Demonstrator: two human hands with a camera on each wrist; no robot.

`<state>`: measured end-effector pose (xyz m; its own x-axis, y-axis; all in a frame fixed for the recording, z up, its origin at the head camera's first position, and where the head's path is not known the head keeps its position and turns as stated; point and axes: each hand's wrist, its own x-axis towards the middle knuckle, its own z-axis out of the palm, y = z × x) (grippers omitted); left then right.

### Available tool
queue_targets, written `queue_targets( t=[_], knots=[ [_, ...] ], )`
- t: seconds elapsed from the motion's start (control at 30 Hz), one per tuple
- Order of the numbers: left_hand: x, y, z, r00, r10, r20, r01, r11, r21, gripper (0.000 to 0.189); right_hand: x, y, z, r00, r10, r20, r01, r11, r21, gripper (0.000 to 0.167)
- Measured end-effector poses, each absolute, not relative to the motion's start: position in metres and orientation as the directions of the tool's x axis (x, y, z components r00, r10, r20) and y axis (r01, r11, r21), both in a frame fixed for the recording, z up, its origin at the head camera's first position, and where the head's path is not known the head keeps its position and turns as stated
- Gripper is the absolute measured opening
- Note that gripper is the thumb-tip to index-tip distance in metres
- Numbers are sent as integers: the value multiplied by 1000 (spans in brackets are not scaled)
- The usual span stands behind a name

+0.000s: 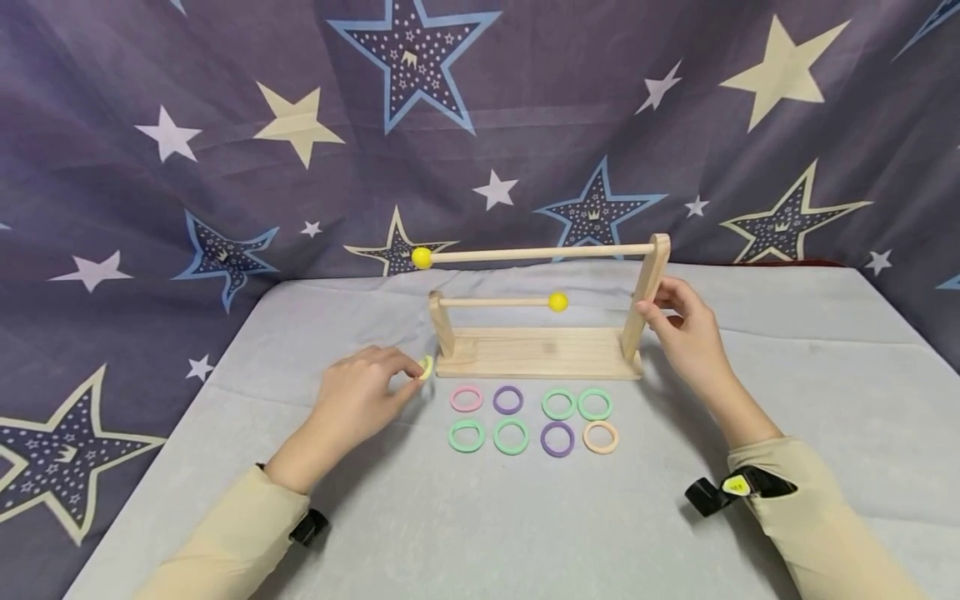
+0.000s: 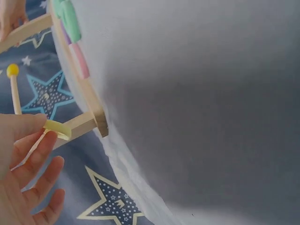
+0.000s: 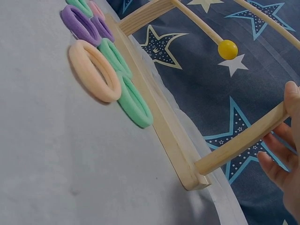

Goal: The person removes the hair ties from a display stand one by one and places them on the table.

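My left hand pinches a pale yellow ring between thumb and forefinger, beside the left end of a wooden stand. In the left wrist view the other fingers are spread loosely. My right hand grips the stand's tall right post between thumb and fingers. From that post a long rod runs left to a yellow ball. A shorter rod runs right from the low left post and ends in another yellow ball. Neither rod carries a ring.
In front of the stand lie two rows of rings: a pink ring, purple rings, several green rings and a peach ring. They rest on a pale grey cloth. A star-patterned curtain hangs behind.
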<state>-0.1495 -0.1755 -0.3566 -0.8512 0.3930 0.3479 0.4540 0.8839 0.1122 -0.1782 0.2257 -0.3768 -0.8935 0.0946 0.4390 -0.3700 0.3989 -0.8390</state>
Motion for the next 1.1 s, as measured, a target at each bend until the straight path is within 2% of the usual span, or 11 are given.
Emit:
queue_targets(
  t=[0.2, 0.5, 0.73, 1.1],
  knots=[
    [-151, -173, -362, -815, 496, 299, 525, 851, 22, 11, -178, 226, -377, -894, 98, 438, -367, 400, -840, 38],
    [-154, -169, -368, -789, 568, 232, 582, 813, -14, 10, -178, 224, -375, -887, 97, 452, -380, 404, -832, 37],
    [-157, -167, -374, -776, 599, 197, 607, 794, -27, 8, -179, 226, -377, -887, 94, 453, -381, 406, -830, 36],
    [-155, -161, -373, -777, 581, 243, 597, 802, -12, 12, -180, 234, -384, -888, 112, 446, -368, 406, -836, 38]
  ],
)
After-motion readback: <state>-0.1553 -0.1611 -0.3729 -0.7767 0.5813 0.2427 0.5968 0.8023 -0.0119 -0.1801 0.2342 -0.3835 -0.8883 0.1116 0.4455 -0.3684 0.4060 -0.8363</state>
